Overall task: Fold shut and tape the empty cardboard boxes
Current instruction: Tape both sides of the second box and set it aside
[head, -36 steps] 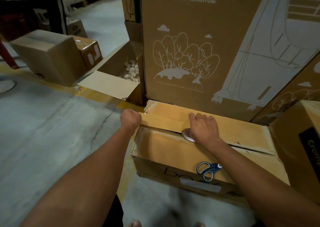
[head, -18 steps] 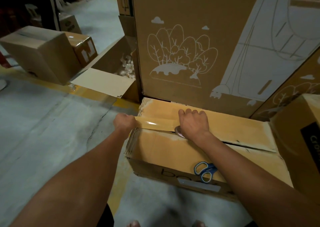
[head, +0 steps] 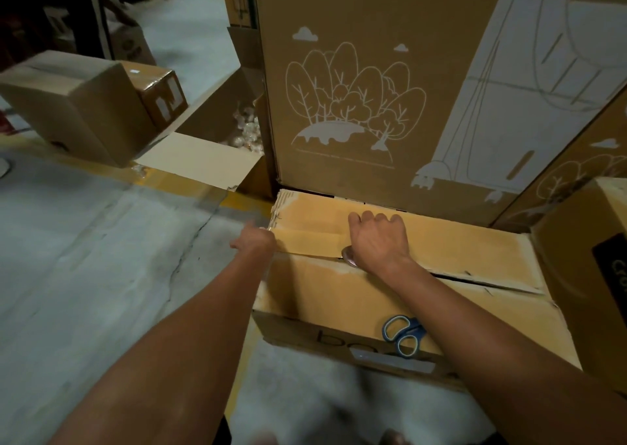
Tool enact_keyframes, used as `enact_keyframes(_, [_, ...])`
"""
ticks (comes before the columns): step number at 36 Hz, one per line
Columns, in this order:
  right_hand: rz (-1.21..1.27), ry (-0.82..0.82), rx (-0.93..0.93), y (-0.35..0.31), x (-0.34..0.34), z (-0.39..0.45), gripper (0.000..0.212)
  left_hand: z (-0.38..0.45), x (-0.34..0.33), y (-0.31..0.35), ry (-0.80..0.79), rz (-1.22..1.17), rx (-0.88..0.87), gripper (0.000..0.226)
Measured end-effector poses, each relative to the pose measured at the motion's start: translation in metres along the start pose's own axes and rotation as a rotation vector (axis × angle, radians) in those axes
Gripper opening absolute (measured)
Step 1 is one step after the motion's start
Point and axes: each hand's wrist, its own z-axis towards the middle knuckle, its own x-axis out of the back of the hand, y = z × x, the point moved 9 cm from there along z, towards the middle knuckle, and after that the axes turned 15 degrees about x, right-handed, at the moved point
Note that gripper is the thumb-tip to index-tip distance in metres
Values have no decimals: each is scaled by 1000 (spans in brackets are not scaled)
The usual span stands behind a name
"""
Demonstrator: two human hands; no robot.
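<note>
Since the earlier frame our left hand (head: 253,241) has pulled the tape end to the box's left top edge, and the strip now lies flat instead of raised. Left hand curled, pinching the end of the brown packing tape strip (head: 307,242) at that edge. Right hand (head: 379,241) clamped over the tape roll (head: 349,260), only a sliver of roll showing under the palm, pressing on the centre seam. The brown cardboard box (head: 339,295) sits on the grey concrete floor (head: 101,241), its back against a tall printed cardboard carton (head: 356,71); flaps folded down, seam to the right of our hand untaped and slightly gapped. Blue-handled scissors (head: 403,337) lie on the near flap by the box's front edge, partly under our right forearm. An open box with a flap down (head: 200,163) sits at far left.
</note>
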Motion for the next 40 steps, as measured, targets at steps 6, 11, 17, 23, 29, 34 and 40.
enact_keyframes(6, [26, 0, -13, 1, 1, -2, 48, -26, 3, -7, 226, 12, -122, 38])
enact_keyframes(11, [202, 99, -75, 13, 0, -12, 49, -21, -26, -8, -20, 81, -246, 59])
enact_keyframes(17, [381, 72, -82, 34, -17, -35, 50, -15, -21, -7, 10, 7, -215, 56])
enact_keyframes(23, [514, -97, -252, 59, -47, -60, 53, -19, -10, -9, 148, -90, -121, 41])
enact_keyframes(29, [493, -109, -242, 51, -49, -58, 51, -17, -1, -10, 155, -206, -113, 20])
enact_keyframes(34, [510, -132, -254, 45, -46, -51, 52, -13, 3, -12, 150, -235, -78, 16])
enact_keyframes(40, [609, -59, -190, 24, -30, -39, 44, -1, 24, -20, 195, -269, -61, 12])
